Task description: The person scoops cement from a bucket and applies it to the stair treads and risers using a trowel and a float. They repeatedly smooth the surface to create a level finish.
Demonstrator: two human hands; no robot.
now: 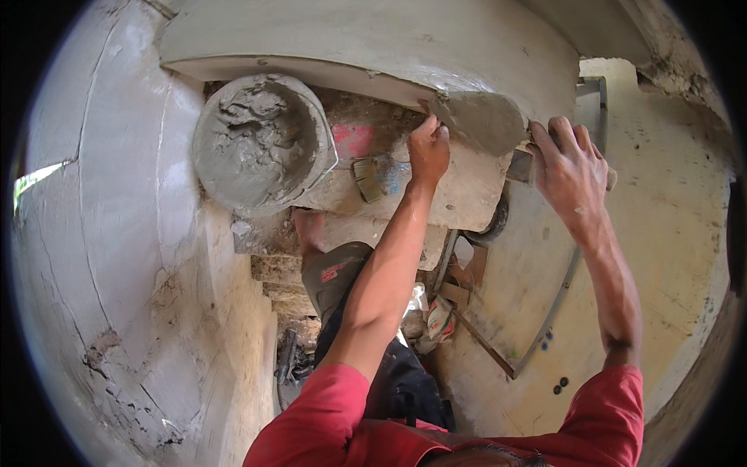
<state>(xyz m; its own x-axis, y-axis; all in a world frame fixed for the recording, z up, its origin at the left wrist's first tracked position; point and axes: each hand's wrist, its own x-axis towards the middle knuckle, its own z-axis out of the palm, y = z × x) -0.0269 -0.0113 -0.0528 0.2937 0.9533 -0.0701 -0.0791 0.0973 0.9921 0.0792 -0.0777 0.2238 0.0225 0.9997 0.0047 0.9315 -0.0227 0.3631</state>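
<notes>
My left hand [428, 152] is closed on a small, thin brown piece [426, 107] at the lower edge of the grey plastered ledge [373, 35], just left of a darker patch of wet-looking mortar [478, 121]. My right hand [568, 167], right of that patch, is closed round a flat tool [610, 177], largely hidden by the fingers. A bristled brush head [366, 179] lies on the dirty step [467, 198] below my left hand. A bucket of grey mortar [261, 144] with a wire handle stands at the left on the step.
A cracked plastered wall [117, 233] fills the left side. My bare foot [310, 229] is on the lower steps beneath the bucket. Cardboard scraps [467, 272] and debris lie below. A pale panel [654, 272] with a curved metal strip [545, 335] is at the right.
</notes>
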